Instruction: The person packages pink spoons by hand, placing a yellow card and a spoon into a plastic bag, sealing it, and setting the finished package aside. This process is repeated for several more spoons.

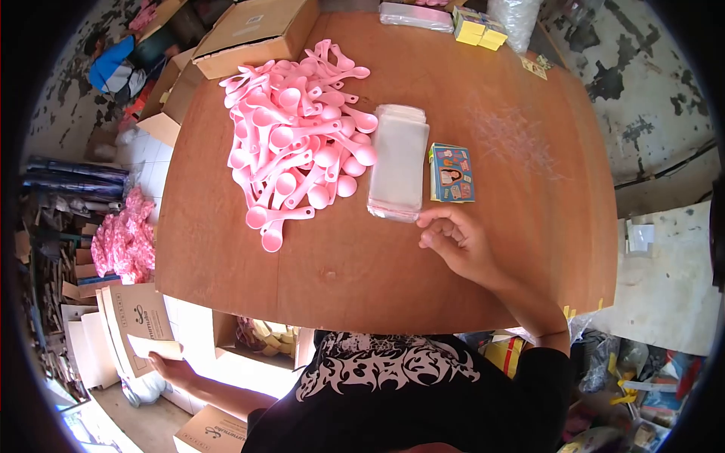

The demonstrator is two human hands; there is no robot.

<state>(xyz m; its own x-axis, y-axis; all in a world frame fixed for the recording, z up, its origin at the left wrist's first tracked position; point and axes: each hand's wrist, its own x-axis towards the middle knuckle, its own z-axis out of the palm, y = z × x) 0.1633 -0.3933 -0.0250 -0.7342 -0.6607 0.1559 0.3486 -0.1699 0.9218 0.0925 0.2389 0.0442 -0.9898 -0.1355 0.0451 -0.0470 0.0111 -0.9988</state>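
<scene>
My right hand [459, 243] is over the table at the bottom right corner of a stack of clear plastic bags [399, 162]. Its fingers are loosely curled and apart, with nothing visible between them; a fingertip is at the bags' edge. To the right of the stack lies a small blue and yellow printed box [452, 174]. Left of the bags is a heap of pink plastic measuring spoons [291, 132]. Down at the lower left, off the table, my left hand [174, 370] grips the edge of a pale flat card [155, 347].
A cardboard box [253, 34] stands at the table's far left. Along the back are more plastic bags [415, 15] and yellow packs [480, 29]. Thin clear scraps [517, 140] lie at right on the wooden table [362, 283]. Below left, an open carton [264, 336] holds small items.
</scene>
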